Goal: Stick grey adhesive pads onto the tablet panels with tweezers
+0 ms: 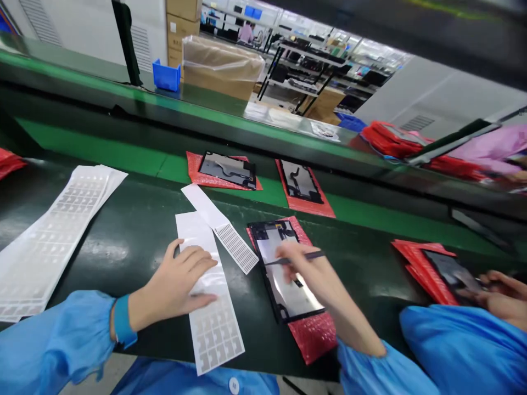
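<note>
Panel (281, 286) beneath the right hand (302, 264) runs lengthwise away, slanting left.

1 label sheet (216, 321): white, grey labels at near end, flat, slanted. 1 display panel (284, 293): silver, black-framed, flat, right of sheet. 1 tweezers (315, 254): dark, tip at panel's left edge.

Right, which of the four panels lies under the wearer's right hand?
The central panel, under the right hand. The back-left panel and back-right panel lie untouched; the rightmost panel is by a co-worker's hands.
</note>
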